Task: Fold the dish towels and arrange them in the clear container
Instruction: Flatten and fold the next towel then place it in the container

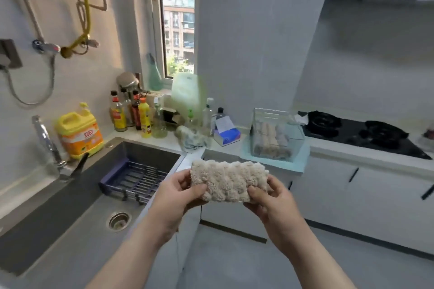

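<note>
Holding a folded beige towel [229, 182] in the air, the left hand [180, 192] and right hand [270, 199] pinch its two ends with thumb and fingers. Beyond it on the bench [234, 148], the clear container [276, 135] stands on a light blue mat [303, 159] with folded towels [270, 138] inside.

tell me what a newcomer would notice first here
A fluffy beige towel, folded, is held mid-air at centre, gripped at its ends by the left hand and right hand. Behind it on the counter stands the clear container with towels already inside. Far left, a bright yellow jug stands beside the sink.
</note>
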Available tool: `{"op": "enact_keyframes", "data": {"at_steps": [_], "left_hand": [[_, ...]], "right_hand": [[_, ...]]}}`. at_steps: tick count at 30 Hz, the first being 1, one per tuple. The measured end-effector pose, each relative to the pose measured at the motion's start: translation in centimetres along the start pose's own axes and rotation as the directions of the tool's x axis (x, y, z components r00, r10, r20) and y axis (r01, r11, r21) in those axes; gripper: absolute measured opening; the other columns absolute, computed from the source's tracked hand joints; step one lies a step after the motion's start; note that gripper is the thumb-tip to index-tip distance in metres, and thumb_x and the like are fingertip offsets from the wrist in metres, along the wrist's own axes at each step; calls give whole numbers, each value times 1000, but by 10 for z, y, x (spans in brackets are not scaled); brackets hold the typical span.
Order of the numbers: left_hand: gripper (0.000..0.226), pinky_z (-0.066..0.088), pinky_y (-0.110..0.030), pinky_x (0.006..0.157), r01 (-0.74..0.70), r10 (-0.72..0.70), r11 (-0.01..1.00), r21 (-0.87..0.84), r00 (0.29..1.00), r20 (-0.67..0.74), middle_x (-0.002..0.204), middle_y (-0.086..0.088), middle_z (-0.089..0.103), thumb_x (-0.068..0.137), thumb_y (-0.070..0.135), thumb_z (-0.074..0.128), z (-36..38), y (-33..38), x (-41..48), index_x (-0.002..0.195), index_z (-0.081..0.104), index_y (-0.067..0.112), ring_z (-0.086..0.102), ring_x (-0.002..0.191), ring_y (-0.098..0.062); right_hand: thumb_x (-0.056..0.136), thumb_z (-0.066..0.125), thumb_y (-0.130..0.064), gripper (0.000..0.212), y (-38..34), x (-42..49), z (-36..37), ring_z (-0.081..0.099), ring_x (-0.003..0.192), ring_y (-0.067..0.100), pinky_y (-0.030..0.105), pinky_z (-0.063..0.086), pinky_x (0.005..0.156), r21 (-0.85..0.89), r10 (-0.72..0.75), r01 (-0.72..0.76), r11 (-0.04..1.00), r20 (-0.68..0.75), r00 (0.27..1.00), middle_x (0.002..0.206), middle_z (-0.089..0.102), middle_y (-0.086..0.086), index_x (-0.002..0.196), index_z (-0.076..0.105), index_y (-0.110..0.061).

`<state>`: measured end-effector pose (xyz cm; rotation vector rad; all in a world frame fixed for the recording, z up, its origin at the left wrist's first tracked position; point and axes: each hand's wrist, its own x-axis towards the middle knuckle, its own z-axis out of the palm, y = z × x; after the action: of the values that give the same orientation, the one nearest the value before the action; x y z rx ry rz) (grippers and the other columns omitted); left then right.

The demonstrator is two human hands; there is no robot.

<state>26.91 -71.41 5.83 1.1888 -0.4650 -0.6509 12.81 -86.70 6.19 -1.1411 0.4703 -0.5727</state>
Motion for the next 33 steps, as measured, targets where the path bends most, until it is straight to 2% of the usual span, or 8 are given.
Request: {"op": "enact_keyframes", "data": {"at_steps": [7,12,17,21,24,28,31,33], "left_hand": [[33,56,-28,69,57,-58,998,7,985,160,104,-15,73,83,-7,62,70,-30,113,114,64,4,70,91,-25],[33,58,-31,76,61,-67,998,31,970,232,104,-13,73,84,-10,61,88,-45,216,113,66,6,70,93,-25],[45,57,-31,75,78,-96,994,73,954,285,106,-10,73,70,9,68,94,-51,320,115,66,11,70,95,-24],[37,54,-42,88,86,-118,990,113,941,316,105,-9,73,77,4,70,105,-57,387,112,67,12,69,100,-29],[32,55,-37,89,110,-151,984,140,933,327,107,-7,73,86,-5,62,117,-64,427,114,66,11,69,101,-25],[37,54,-32,84,124,-174,979,162,922,347,105,-5,74,75,6,72,137,-76,471,112,66,12,69,97,-21],[30,57,-24,73,138,-184,976,165,936,301,98,-4,75,82,-4,69,162,-92,501,107,67,13,69,87,-16],[31,57,-27,76,132,-180,975,178,942,284,98,-4,75,83,-7,65,185,-105,518,106,66,15,70,88,-15]], "right_hand": [[86,50,18,30,-29,73,-70,70,90,26,34,59,80,68,-49,62,996,-180,982,100,73,18,109,63,3],[85,55,16,30,-37,158,-94,70,82,22,31,58,75,79,-55,79,994,-267,962,92,73,12,108,62,-2],[87,57,11,28,-42,249,-99,65,68,13,43,55,85,92,-12,48,995,-360,933,87,70,6,101,65,-12],[87,60,7,31,-50,306,-112,66,81,20,36,59,75,125,27,28,992,-424,905,96,69,10,112,62,-10],[87,59,8,31,-55,338,-126,70,84,19,31,58,75,120,19,38,992,-442,897,96,73,7,113,61,-9],[88,57,8,25,-62,376,-149,70,91,22,32,57,82,144,18,52,988,-446,895,101,73,13,108,63,-5],[92,54,5,12,-64,411,-169,72,78,14,28,59,77,302,82,81,950,-488,869,84,74,9,92,64,-1],[93,51,6,13,-68,439,-187,73,77,18,29,61,72,511,141,144,847,-478,867,86,74,13,95,64,5]]}}
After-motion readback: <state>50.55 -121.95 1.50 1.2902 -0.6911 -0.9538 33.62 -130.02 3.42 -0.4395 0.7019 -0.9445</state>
